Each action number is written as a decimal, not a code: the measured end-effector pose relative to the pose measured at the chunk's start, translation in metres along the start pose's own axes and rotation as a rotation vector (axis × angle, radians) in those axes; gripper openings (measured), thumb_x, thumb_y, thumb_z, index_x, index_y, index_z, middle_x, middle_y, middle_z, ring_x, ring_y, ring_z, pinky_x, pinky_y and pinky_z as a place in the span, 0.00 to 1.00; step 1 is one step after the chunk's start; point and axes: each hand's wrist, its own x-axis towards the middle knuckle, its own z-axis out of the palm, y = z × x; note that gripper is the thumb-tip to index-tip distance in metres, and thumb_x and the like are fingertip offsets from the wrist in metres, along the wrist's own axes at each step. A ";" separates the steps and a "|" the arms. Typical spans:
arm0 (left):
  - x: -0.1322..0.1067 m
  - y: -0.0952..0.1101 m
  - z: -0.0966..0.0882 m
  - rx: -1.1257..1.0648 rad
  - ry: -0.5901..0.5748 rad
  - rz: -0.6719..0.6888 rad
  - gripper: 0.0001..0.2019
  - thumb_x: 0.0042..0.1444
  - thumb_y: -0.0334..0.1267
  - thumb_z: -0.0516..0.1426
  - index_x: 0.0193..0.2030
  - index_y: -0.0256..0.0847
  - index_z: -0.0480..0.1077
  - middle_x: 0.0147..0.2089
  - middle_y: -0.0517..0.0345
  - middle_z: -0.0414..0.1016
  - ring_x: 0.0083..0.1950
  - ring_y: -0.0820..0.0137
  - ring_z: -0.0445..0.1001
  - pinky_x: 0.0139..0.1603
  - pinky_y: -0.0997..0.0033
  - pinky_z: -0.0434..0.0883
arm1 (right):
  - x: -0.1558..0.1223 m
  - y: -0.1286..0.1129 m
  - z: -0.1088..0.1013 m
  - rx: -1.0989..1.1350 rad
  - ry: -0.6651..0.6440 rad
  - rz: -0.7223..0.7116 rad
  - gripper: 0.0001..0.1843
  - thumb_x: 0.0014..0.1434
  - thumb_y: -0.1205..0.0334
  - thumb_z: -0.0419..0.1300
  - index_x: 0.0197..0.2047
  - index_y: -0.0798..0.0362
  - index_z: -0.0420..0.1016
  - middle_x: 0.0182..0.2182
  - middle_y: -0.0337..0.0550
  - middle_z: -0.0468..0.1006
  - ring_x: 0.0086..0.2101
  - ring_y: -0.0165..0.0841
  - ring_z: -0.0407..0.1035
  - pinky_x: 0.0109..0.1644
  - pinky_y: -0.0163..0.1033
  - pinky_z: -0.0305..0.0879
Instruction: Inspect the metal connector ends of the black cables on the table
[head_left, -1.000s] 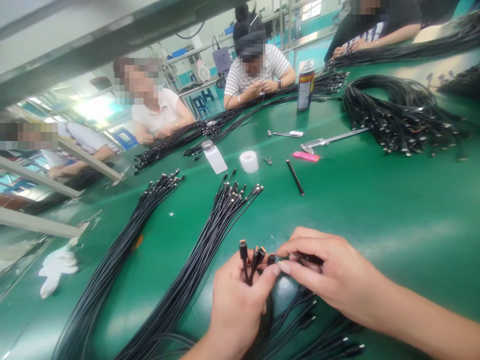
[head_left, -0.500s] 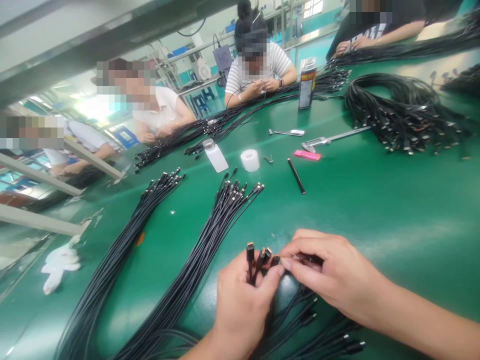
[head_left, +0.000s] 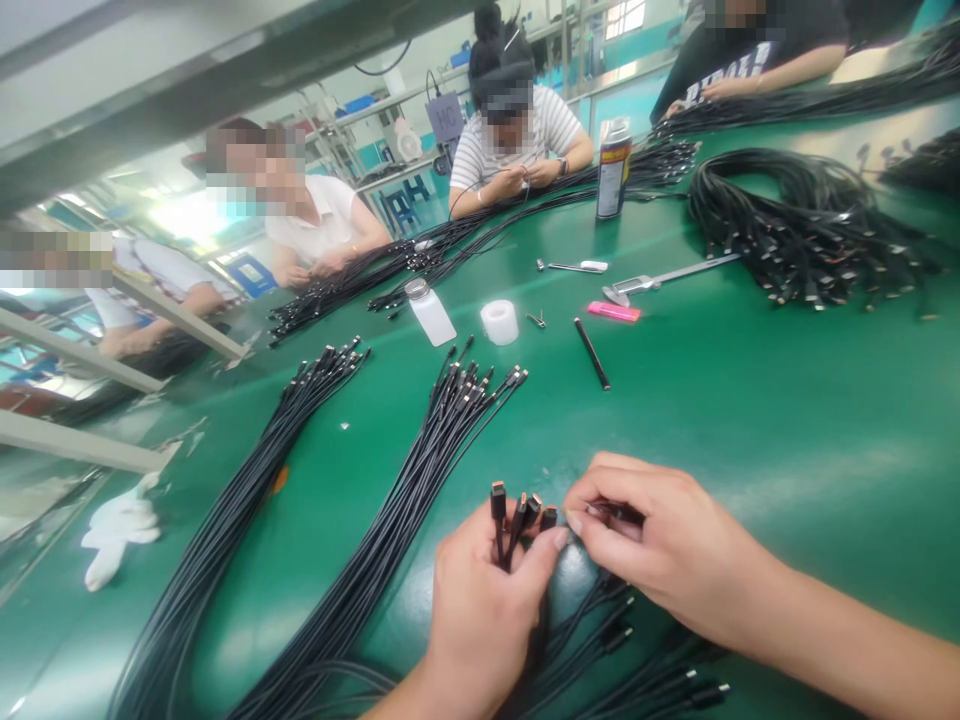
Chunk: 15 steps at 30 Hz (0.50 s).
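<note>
Inside my left hand (head_left: 480,610), four black cable plugs (head_left: 516,520) stand upright, bunched in a closed grip; my right hand (head_left: 667,545) narrowly pinches another cable end (head_left: 615,512) just beside them, above loose black cables (head_left: 622,640) on the green bench mat (head_left: 750,420).

Our green workbench (head_left: 750,420) runs away from us, and on it stand a spray can (head_left: 613,170), a plastic bottle (head_left: 430,315) and a roll of white tape (head_left: 499,322). Between them lie a black pen (head_left: 592,353), a pink lighter (head_left: 613,311), a steel caliper (head_left: 667,275) and a small pair of snips (head_left: 535,320). A big coil of black cables (head_left: 795,230) sits to our right, a white cloth (head_left: 118,535) lies to our left, and across the bench our co-workers in a striped shirt (head_left: 517,140), a white shirt (head_left: 315,215) and a dark shirt (head_left: 742,50) work at their own cables.
</note>
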 end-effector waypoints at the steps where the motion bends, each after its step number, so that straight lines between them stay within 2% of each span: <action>1: 0.000 0.001 0.000 -0.008 -0.009 -0.011 0.14 0.56 0.49 0.63 0.38 0.39 0.73 0.29 0.60 0.74 0.16 0.80 0.61 0.16 0.79 0.58 | 0.001 0.000 0.000 -0.008 0.009 0.003 0.10 0.57 0.73 0.56 0.29 0.52 0.74 0.26 0.35 0.70 0.27 0.27 0.64 0.31 0.33 0.57; 3: 0.001 0.005 -0.001 -0.048 -0.040 -0.039 0.15 0.56 0.49 0.62 0.38 0.38 0.73 0.26 0.62 0.72 0.16 0.80 0.60 0.16 0.79 0.57 | 0.002 0.002 -0.001 -0.054 0.021 0.007 0.11 0.58 0.71 0.56 0.25 0.53 0.69 0.24 0.35 0.68 0.26 0.27 0.63 0.30 0.33 0.56; 5: 0.002 0.009 -0.002 -0.123 -0.091 -0.073 0.16 0.57 0.50 0.61 0.39 0.37 0.72 0.22 0.64 0.67 0.15 0.80 0.59 0.16 0.80 0.56 | 0.003 0.005 -0.001 -0.121 0.034 0.015 0.16 0.60 0.67 0.55 0.21 0.53 0.60 0.22 0.35 0.63 0.24 0.28 0.60 0.29 0.34 0.53; 7: 0.004 0.010 -0.003 -0.212 -0.155 -0.092 0.17 0.58 0.50 0.60 0.41 0.35 0.72 0.23 0.63 0.69 0.15 0.80 0.59 0.16 0.80 0.55 | 0.003 0.008 -0.001 -0.161 0.060 0.012 0.17 0.60 0.67 0.54 0.21 0.52 0.55 0.22 0.35 0.61 0.24 0.28 0.57 0.28 0.35 0.52; 10: 0.008 0.006 -0.007 -0.319 -0.221 -0.073 0.17 0.62 0.48 0.58 0.46 0.34 0.71 0.36 0.52 0.78 0.16 0.84 0.59 0.17 0.81 0.54 | 0.003 0.011 -0.001 -0.123 0.109 -0.052 0.09 0.55 0.75 0.51 0.28 0.52 0.61 0.29 0.38 0.66 0.28 0.29 0.61 0.32 0.34 0.57; 11: 0.009 0.004 -0.008 -0.344 -0.231 -0.066 0.16 0.63 0.46 0.58 0.47 0.34 0.71 0.40 0.50 0.78 0.16 0.85 0.59 0.17 0.81 0.54 | 0.003 0.012 -0.002 -0.102 0.105 -0.076 0.09 0.54 0.77 0.50 0.30 0.53 0.63 0.31 0.39 0.68 0.30 0.29 0.62 0.34 0.35 0.58; 13: 0.011 0.001 -0.009 -0.381 -0.237 -0.066 0.15 0.64 0.45 0.57 0.48 0.34 0.69 0.42 0.48 0.78 0.16 0.86 0.58 0.17 0.82 0.52 | 0.003 0.010 -0.003 -0.075 0.064 -0.081 0.12 0.54 0.78 0.48 0.30 0.53 0.65 0.30 0.39 0.70 0.31 0.30 0.64 0.36 0.35 0.59; 15: 0.012 -0.001 -0.010 -0.415 -0.240 -0.072 0.15 0.64 0.44 0.57 0.49 0.34 0.68 0.40 0.50 0.77 0.17 0.87 0.57 0.17 0.82 0.51 | 0.002 0.007 -0.003 -0.065 -0.001 -0.019 0.12 0.58 0.75 0.48 0.28 0.52 0.67 0.25 0.36 0.69 0.27 0.30 0.63 0.33 0.36 0.57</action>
